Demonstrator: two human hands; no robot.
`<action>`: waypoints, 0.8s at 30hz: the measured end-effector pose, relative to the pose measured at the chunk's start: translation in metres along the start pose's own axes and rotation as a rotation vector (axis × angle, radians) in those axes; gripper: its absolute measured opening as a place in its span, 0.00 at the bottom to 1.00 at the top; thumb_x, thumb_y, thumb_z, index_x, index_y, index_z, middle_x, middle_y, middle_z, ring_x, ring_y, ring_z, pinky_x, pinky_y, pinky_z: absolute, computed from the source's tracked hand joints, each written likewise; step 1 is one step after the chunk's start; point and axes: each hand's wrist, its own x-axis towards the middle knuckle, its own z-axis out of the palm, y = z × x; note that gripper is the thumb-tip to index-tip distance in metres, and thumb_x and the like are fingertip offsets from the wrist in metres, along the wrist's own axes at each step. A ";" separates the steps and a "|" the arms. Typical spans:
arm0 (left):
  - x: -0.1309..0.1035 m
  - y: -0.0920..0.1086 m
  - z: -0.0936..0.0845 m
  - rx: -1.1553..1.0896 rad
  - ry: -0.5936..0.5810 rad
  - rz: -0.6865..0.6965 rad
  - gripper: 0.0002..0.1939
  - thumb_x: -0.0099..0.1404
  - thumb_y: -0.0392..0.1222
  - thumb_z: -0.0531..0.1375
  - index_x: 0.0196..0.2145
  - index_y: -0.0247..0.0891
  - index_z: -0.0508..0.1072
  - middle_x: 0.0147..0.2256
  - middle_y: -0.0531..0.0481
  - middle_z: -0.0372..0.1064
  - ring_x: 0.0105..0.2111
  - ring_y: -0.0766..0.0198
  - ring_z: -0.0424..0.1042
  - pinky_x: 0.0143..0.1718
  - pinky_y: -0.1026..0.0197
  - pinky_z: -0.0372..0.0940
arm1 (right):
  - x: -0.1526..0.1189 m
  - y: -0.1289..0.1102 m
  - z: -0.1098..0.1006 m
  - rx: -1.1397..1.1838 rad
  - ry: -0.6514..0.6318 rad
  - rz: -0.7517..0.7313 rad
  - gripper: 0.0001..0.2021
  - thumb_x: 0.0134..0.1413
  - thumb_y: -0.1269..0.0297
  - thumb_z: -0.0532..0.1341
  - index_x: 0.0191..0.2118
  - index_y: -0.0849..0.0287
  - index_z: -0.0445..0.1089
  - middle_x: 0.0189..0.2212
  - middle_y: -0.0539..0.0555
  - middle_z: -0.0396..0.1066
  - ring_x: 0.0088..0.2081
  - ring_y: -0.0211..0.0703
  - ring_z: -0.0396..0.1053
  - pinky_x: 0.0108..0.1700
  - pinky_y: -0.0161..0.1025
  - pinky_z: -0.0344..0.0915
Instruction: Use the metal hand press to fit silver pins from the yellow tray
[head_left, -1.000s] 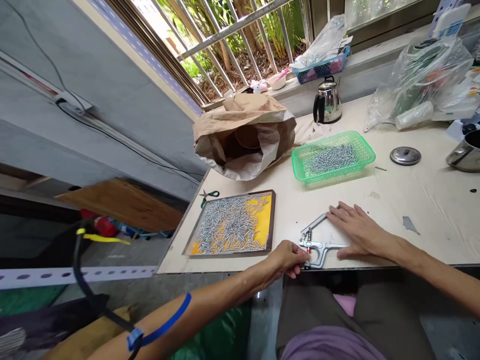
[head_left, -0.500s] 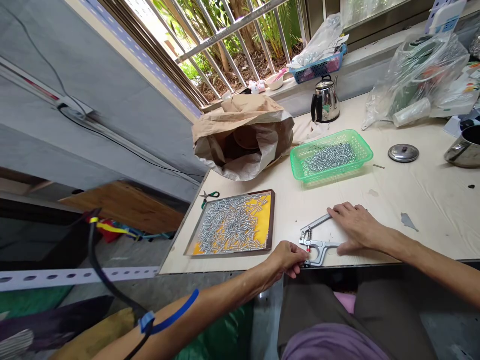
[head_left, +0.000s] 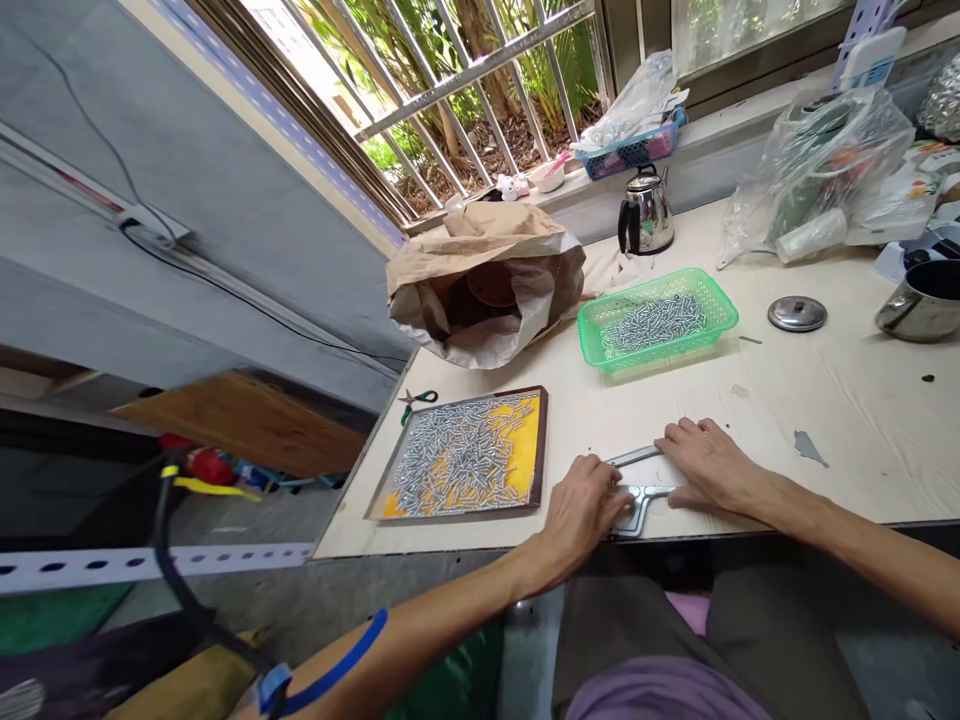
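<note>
A silver metal hand tool like pliers (head_left: 637, 510), with two long handles, lies at the table's front edge. My right hand (head_left: 712, 465) holds the handle ends, its fingers over the upper handle and its thumb at the lower one. The handles stand apart. My left hand (head_left: 581, 510) is closed over the tool's left end with bent fingers, hiding the spring and jaw there. Whether a small part is between those fingers cannot be seen. Left of this hand is a shallow tray (head_left: 538, 450) with a yellow bottom, holding many small silver spring-like pieces (head_left: 457, 455).
Behind the hands stands a green basket (head_left: 592, 350) of similar metal pieces. An open brown paper bag (head_left: 480, 235), a kettle (head_left: 649, 212), scissors (head_left: 415, 402), a metal lid (head_left: 797, 313), a steel mug (head_left: 922, 302) and a plastic bag (head_left: 817, 180) also occupy the table.
My left hand has moved from a low pinch at the tool's jaw up over its left end, now covering the spring. My right hand stays on the handles. The view has shifted slightly.
</note>
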 end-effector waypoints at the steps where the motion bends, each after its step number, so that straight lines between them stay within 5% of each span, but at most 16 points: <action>1: 0.007 0.003 0.004 0.038 0.006 0.120 0.16 0.59 0.45 0.62 0.44 0.37 0.69 0.43 0.45 0.68 0.45 0.55 0.66 0.45 0.52 0.65 | -0.001 0.000 0.000 0.000 0.005 -0.001 0.20 0.40 0.57 0.70 0.39 0.62 0.69 0.39 0.58 0.70 0.42 0.51 0.65 0.41 0.43 0.58; 4: 0.029 0.009 0.014 0.075 -0.061 0.342 0.31 0.56 0.47 0.66 0.54 0.37 0.60 0.51 0.40 0.63 0.50 0.51 0.62 0.50 0.48 0.62 | -0.006 0.002 0.000 0.018 0.012 -0.008 0.23 0.41 0.58 0.70 0.43 0.63 0.68 0.39 0.59 0.69 0.41 0.50 0.65 0.41 0.43 0.59; 7: 0.044 0.012 0.017 0.106 -0.141 0.387 0.35 0.56 0.48 0.66 0.56 0.35 0.57 0.49 0.39 0.63 0.48 0.51 0.63 0.48 0.48 0.63 | -0.011 0.009 0.000 0.048 0.015 -0.005 0.28 0.38 0.58 0.72 0.46 0.64 0.66 0.41 0.60 0.69 0.41 0.50 0.64 0.40 0.43 0.60; 16: 0.038 0.010 0.029 0.091 -0.085 0.366 0.09 0.66 0.45 0.56 0.39 0.38 0.68 0.34 0.48 0.65 0.37 0.58 0.63 0.38 0.57 0.61 | -0.020 0.014 0.020 0.087 0.157 -0.072 0.04 0.51 0.72 0.63 0.31 0.59 0.67 0.30 0.52 0.67 0.33 0.42 0.62 0.35 0.38 0.56; 21: 0.039 0.010 0.034 0.108 -0.053 0.366 0.08 0.67 0.43 0.54 0.37 0.38 0.70 0.32 0.48 0.67 0.36 0.59 0.64 0.37 0.57 0.62 | -0.023 0.010 0.028 0.049 0.232 -0.083 0.07 0.54 0.74 0.59 0.27 0.58 0.65 0.26 0.50 0.66 0.31 0.41 0.62 0.34 0.38 0.56; 24: 0.040 0.012 0.033 0.126 -0.041 0.341 0.09 0.66 0.44 0.56 0.42 0.38 0.68 0.36 0.47 0.68 0.39 0.57 0.65 0.40 0.54 0.65 | -0.025 0.013 0.026 0.064 0.232 -0.055 0.03 0.52 0.73 0.61 0.33 0.59 0.68 0.31 0.53 0.68 0.34 0.43 0.64 0.36 0.38 0.59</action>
